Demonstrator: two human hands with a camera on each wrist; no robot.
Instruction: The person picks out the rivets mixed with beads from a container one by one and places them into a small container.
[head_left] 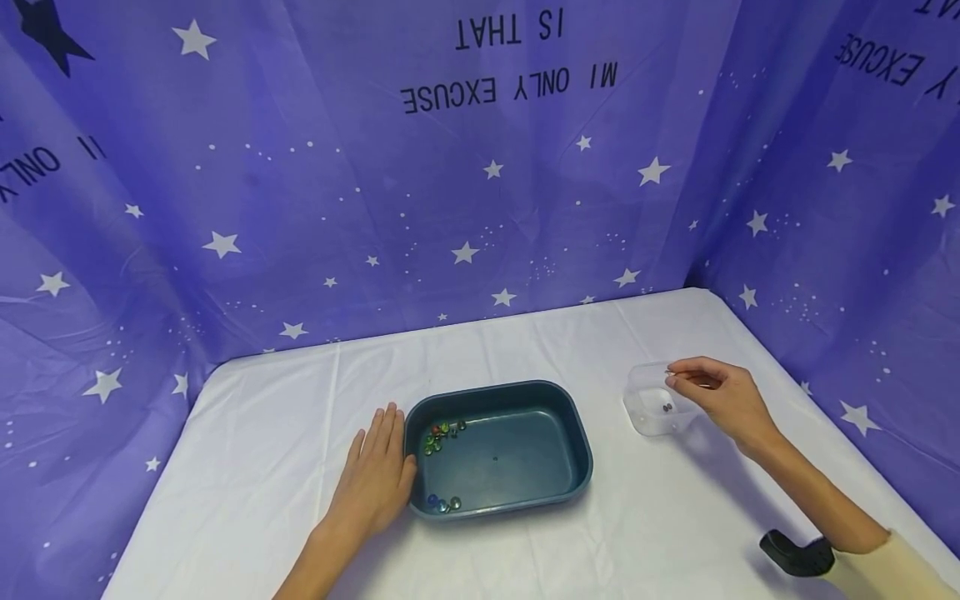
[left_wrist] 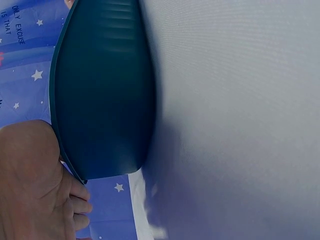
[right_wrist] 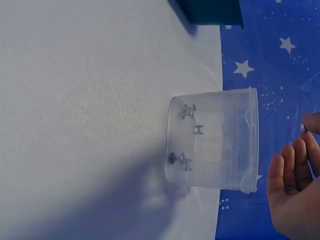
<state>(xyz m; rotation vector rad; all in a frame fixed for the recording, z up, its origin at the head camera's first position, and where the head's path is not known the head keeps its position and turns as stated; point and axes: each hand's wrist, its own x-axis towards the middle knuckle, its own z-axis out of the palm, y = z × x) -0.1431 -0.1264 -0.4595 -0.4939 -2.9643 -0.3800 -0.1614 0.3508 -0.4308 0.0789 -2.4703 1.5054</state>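
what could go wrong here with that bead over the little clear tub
1. The right hand pinches a small bead above the rim of the clear container. It is near the edge, so a drop might miss and roll across the white cloth.
2. The container looks light and nothing steadies it, so a knock from the fingers could tip it and spill the beads inside.
3. The left hand only rests flat against the teal tray, with no grip, so a push may slide it.

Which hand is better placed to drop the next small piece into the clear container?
Probably the right hand: it hovers over the clear container, pinching a small piece. The left hand rests flat on the table against the blue tray.
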